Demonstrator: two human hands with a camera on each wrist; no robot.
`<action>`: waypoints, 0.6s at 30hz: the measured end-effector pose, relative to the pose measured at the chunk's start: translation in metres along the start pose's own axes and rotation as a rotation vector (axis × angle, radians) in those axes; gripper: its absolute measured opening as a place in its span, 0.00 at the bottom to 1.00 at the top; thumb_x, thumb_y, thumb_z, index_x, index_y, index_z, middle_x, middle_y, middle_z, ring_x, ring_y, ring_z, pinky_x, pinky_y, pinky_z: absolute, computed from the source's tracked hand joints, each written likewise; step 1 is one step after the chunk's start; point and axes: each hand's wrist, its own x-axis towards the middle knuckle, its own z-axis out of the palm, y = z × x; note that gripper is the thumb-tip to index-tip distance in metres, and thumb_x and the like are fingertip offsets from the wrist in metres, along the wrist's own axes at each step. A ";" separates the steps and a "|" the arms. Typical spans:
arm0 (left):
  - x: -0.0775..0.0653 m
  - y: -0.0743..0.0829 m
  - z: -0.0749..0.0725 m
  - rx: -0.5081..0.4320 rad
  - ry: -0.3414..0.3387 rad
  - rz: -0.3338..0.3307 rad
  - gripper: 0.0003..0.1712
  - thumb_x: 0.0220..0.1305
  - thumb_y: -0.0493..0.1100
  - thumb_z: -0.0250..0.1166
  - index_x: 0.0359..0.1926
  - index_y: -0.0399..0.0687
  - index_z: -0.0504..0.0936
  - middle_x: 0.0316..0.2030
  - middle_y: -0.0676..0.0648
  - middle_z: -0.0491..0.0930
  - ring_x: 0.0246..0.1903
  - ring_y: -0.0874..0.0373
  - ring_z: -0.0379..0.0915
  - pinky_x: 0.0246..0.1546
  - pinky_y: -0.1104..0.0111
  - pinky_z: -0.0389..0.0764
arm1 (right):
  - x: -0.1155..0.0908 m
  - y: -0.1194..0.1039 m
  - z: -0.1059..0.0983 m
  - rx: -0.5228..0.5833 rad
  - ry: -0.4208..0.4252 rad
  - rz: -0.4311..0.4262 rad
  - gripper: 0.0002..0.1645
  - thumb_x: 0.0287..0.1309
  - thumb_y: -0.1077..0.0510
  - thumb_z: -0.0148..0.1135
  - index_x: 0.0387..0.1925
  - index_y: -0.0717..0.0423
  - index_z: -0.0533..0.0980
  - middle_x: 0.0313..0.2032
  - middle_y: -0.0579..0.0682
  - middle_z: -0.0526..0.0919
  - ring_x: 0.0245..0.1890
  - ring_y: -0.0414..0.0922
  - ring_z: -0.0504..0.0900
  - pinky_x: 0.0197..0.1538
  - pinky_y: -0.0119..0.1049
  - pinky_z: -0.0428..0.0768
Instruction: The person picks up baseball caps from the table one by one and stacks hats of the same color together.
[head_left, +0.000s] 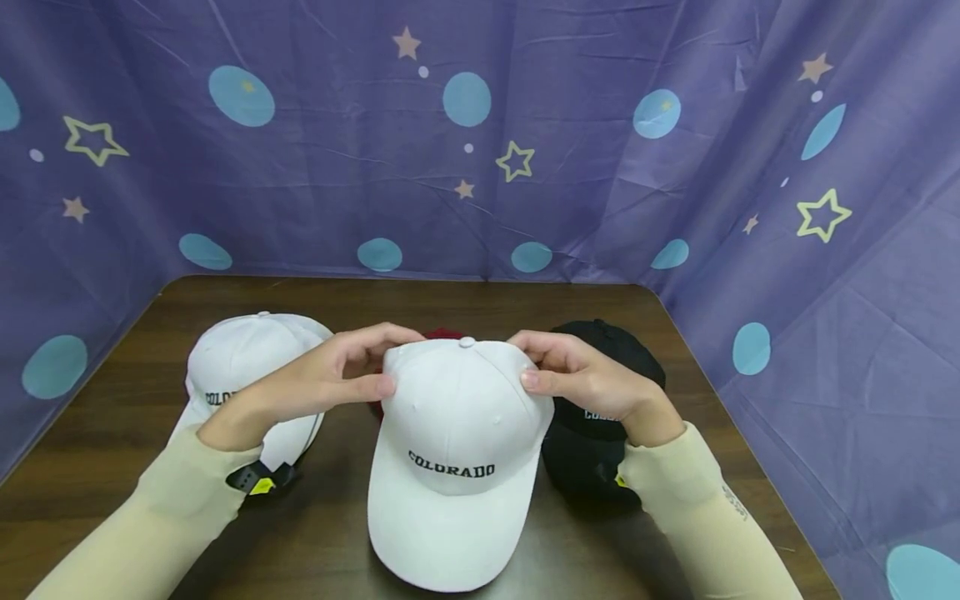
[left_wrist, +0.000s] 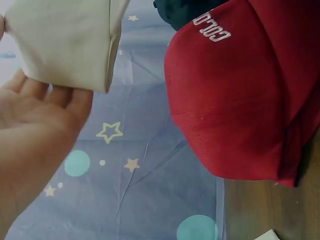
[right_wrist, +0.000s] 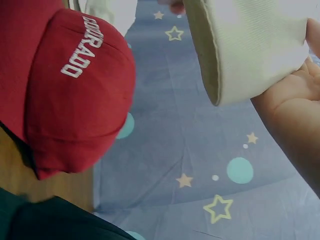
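Observation:
A white baseball cap (head_left: 457, 417) lettered COLORADO is held up in the middle of the head view, its visor toward me and downward. My left hand (head_left: 318, 379) grips the left side of its crown, thumb on the front and fingers behind. On the opposite side my right hand (head_left: 596, 385) pinches the crown the same way. The wrist views show the cap's edge (left_wrist: 65, 45) over the left fingers and its fabric (right_wrist: 255, 50) beside the right palm. Directly behind it stands a red cap (right_wrist: 85, 95), mostly hidden in the head view.
Another white cap (head_left: 251, 354) sits on the left of the brown table (head_left: 420, 292), partly covered by my left arm. A black cap (head_left: 611, 350) sits on the right behind my right hand. A purple patterned curtain (head_left: 570, 200) surrounds the table's back and sides.

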 end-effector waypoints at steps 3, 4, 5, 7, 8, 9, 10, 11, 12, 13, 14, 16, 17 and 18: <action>-0.006 -0.003 0.000 -0.023 -0.011 -0.017 0.27 0.64 0.36 0.62 0.63 0.52 0.68 0.44 0.42 0.77 0.42 0.46 0.75 0.38 0.54 0.81 | 0.001 0.009 0.002 0.018 -0.010 0.001 0.14 0.69 0.67 0.46 0.54 0.65 0.67 0.43 0.66 0.76 0.39 0.60 0.78 0.40 0.51 0.81; -0.007 -0.004 0.000 -0.029 -0.012 -0.018 0.27 0.63 0.36 0.62 0.62 0.52 0.69 0.43 0.42 0.77 0.42 0.45 0.75 0.39 0.54 0.81 | 0.001 0.011 0.003 0.023 -0.011 0.003 0.14 0.69 0.67 0.47 0.54 0.65 0.67 0.43 0.66 0.76 0.39 0.60 0.77 0.41 0.51 0.80; -0.009 -0.005 0.001 -0.041 -0.014 -0.018 0.27 0.63 0.35 0.63 0.62 0.51 0.69 0.43 0.41 0.77 0.41 0.45 0.75 0.39 0.55 0.81 | 0.002 0.013 0.004 0.028 -0.012 0.008 0.15 0.69 0.67 0.47 0.55 0.64 0.67 0.43 0.66 0.76 0.39 0.60 0.77 0.41 0.50 0.80; -0.010 -0.006 0.001 -0.067 -0.016 -0.014 0.27 0.62 0.34 0.62 0.61 0.49 0.69 0.42 0.40 0.77 0.40 0.43 0.76 0.39 0.55 0.80 | 0.002 0.017 0.006 0.035 -0.013 0.015 0.15 0.69 0.66 0.47 0.55 0.64 0.67 0.44 0.66 0.76 0.40 0.60 0.76 0.42 0.51 0.80; -0.011 -0.006 0.001 -0.074 -0.014 -0.011 0.27 0.62 0.33 0.62 0.61 0.48 0.69 0.42 0.39 0.77 0.40 0.43 0.76 0.39 0.55 0.80 | 0.002 0.019 0.006 0.037 -0.010 0.020 0.15 0.69 0.65 0.48 0.55 0.64 0.67 0.44 0.66 0.76 0.40 0.60 0.76 0.43 0.51 0.80; -0.012 -0.007 0.001 -0.084 -0.011 -0.011 0.26 0.62 0.33 0.62 0.61 0.47 0.69 0.41 0.39 0.77 0.41 0.43 0.75 0.39 0.54 0.80 | 0.002 0.021 0.007 0.038 -0.004 0.025 0.15 0.69 0.65 0.48 0.55 0.64 0.68 0.44 0.66 0.76 0.40 0.60 0.76 0.43 0.50 0.80; -0.013 -0.007 0.001 -0.091 -0.006 -0.008 0.26 0.62 0.32 0.62 0.61 0.47 0.68 0.41 0.39 0.77 0.41 0.44 0.75 0.39 0.54 0.80 | 0.002 0.022 0.008 0.038 0.003 0.030 0.15 0.69 0.65 0.48 0.55 0.64 0.68 0.44 0.66 0.76 0.40 0.60 0.76 0.43 0.50 0.80; -0.013 -0.008 0.001 -0.095 0.001 -0.005 0.26 0.63 0.32 0.62 0.61 0.46 0.68 0.40 0.39 0.77 0.41 0.44 0.74 0.39 0.54 0.80 | 0.002 0.024 0.008 0.038 0.012 0.036 0.15 0.69 0.65 0.49 0.55 0.63 0.68 0.44 0.65 0.76 0.41 0.60 0.76 0.44 0.50 0.80; -0.014 -0.008 0.001 -0.099 0.007 0.002 0.26 0.63 0.32 0.61 0.61 0.45 0.68 0.40 0.38 0.76 0.41 0.44 0.74 0.39 0.54 0.80 | 0.003 0.025 0.009 0.031 0.022 0.040 0.15 0.69 0.64 0.49 0.55 0.63 0.68 0.44 0.65 0.76 0.41 0.60 0.76 0.44 0.50 0.79; -0.015 -0.009 0.000 -0.106 0.013 0.006 0.25 0.63 0.31 0.60 0.61 0.45 0.68 0.40 0.38 0.76 0.42 0.44 0.74 0.39 0.54 0.80 | 0.003 0.027 0.010 0.022 0.034 0.045 0.15 0.69 0.64 0.49 0.55 0.62 0.68 0.43 0.64 0.76 0.41 0.59 0.76 0.44 0.50 0.79; -0.016 -0.009 0.000 -0.108 0.020 0.006 0.25 0.64 0.31 0.60 0.61 0.45 0.68 0.40 0.38 0.76 0.42 0.44 0.74 0.39 0.54 0.80 | 0.004 0.028 0.011 0.009 0.047 0.049 0.15 0.69 0.64 0.49 0.56 0.61 0.69 0.43 0.63 0.76 0.41 0.59 0.76 0.44 0.50 0.79; -0.019 -0.009 -0.001 -0.125 0.028 0.018 0.25 0.64 0.30 0.58 0.61 0.44 0.67 0.41 0.37 0.76 0.43 0.44 0.74 0.39 0.54 0.80 | 0.005 0.029 0.013 -0.030 0.080 0.061 0.15 0.69 0.63 0.50 0.56 0.58 0.69 0.44 0.61 0.77 0.42 0.58 0.76 0.45 0.50 0.79; -0.020 -0.009 -0.002 -0.136 0.030 0.025 0.25 0.64 0.29 0.57 0.61 0.43 0.67 0.42 0.37 0.76 0.43 0.43 0.74 0.39 0.53 0.80 | 0.006 0.029 0.014 -0.052 0.099 0.065 0.15 0.69 0.63 0.51 0.56 0.57 0.70 0.44 0.60 0.77 0.43 0.57 0.76 0.45 0.50 0.79; -0.022 -0.008 -0.003 -0.150 0.031 0.033 0.25 0.65 0.28 0.56 0.62 0.42 0.66 0.44 0.36 0.76 0.44 0.42 0.74 0.39 0.53 0.80 | 0.007 0.028 0.016 -0.073 0.119 0.069 0.15 0.69 0.62 0.51 0.56 0.56 0.70 0.45 0.59 0.77 0.43 0.56 0.76 0.45 0.51 0.79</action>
